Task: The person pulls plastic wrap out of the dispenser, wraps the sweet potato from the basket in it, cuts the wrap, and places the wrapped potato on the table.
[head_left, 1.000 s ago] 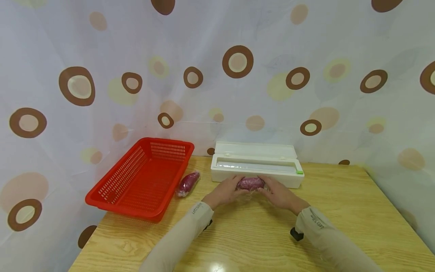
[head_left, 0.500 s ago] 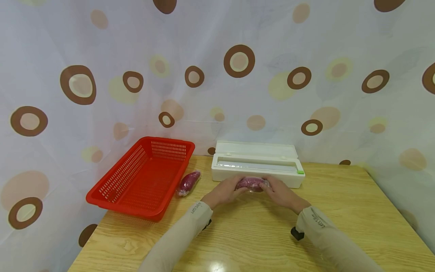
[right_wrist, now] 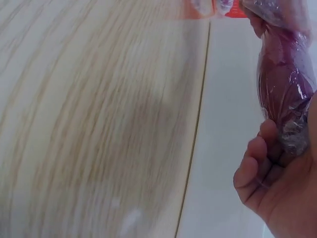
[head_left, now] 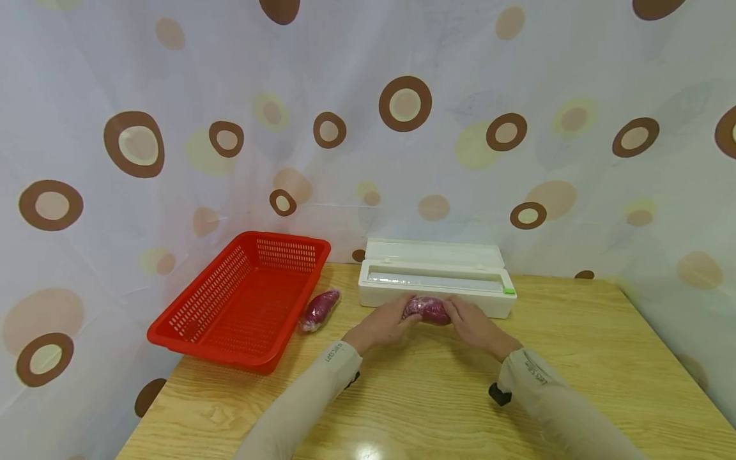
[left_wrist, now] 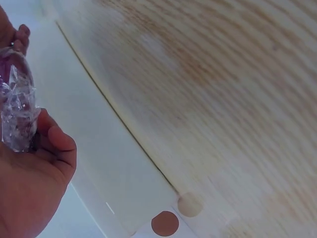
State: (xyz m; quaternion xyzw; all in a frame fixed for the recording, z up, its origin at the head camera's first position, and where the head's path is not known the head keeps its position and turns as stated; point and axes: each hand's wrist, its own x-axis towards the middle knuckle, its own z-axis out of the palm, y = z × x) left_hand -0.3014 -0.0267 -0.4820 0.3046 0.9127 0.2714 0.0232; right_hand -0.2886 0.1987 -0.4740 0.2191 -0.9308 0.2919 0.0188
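A purple-red sweet potato (head_left: pixel 428 310) in clear cling film is held between both hands, lying crosswise in front of the white box. My left hand (head_left: pixel 381 327) grips its left end, thumb on the near side; in the left wrist view, crumpled film (left_wrist: pixel 20 119) bunches beside that hand's curled fingers. The right hand (head_left: pixel 476 327) holds the other end. In the right wrist view, its fingers (right_wrist: pixel 257 163) curl around the gathered film at the tapered tip, and the film lies tight over the skin. A second wrapped sweet potato (head_left: pixel 320 308) lies on the table to the left.
Just beyond the hands stands the long white cling film box (head_left: pixel 439 300), lid (head_left: pixel 434 252) raised, with a roll (head_left: pixel 434 281) inside. A red plastic basket (head_left: pixel 296 319) sits at the left. Behind the wooden table (head_left: pixel 414 396) hangs a patterned curtain (head_left: pixel 460 185).
The loose film near the right hand has been tucked in against the sweet potato. The right hand's thumb and fingers have shifted along its right end; the left hand keeps its place.
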